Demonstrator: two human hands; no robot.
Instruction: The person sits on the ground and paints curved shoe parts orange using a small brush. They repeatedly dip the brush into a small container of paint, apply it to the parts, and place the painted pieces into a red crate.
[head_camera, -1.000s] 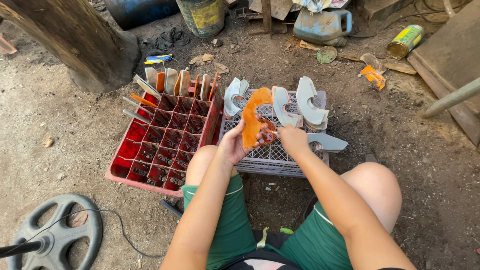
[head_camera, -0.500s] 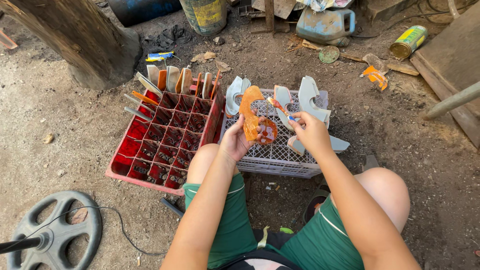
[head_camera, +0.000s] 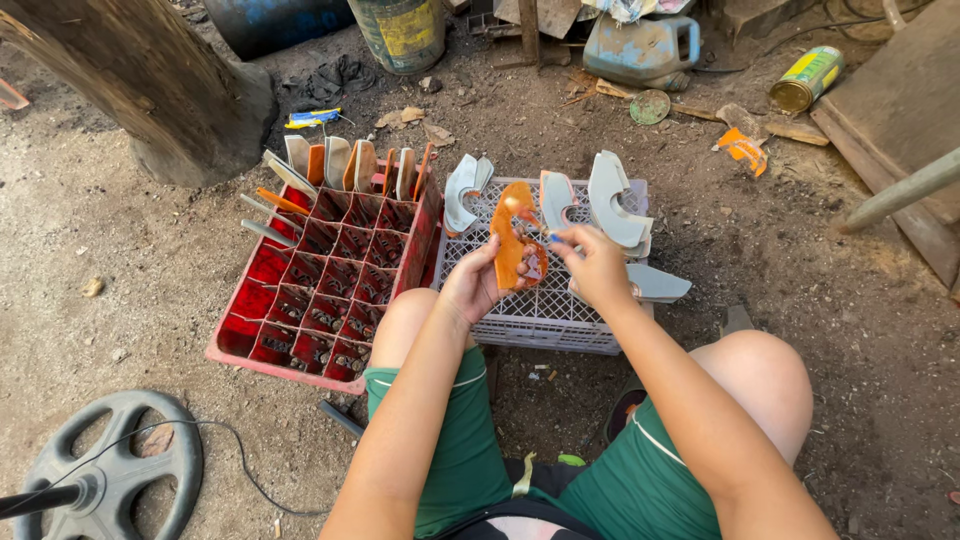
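My left hand (head_camera: 478, 283) holds an orange curved plastic piece (head_camera: 512, 236) upright over a grey mesh crate (head_camera: 530, 310). My right hand (head_camera: 598, 265) is at the piece's right edge, fingertips pinched on something small and bluish that touches it. Several pale grey curved pieces (head_camera: 615, 200) stand along the crate's far side, and one (head_camera: 658, 283) lies just beyond my right hand. To the left a red compartment crate (head_camera: 325, 290) holds several flat grey and orange pieces (head_camera: 345, 165) along its far edge.
I sit on bare dirt with my knees either side of the grey crate. A tree trunk (head_camera: 140, 80) rises at upper left. Buckets (head_camera: 405, 30), a blue canister (head_camera: 640, 50) and a tin can (head_camera: 808, 80) lie beyond. A weight plate on a bar (head_camera: 110, 470) lies at lower left.
My right hand has moved from the grey pieces at the right back to the orange piece's right edge. The orange piece stays in my left hand, slightly lower.
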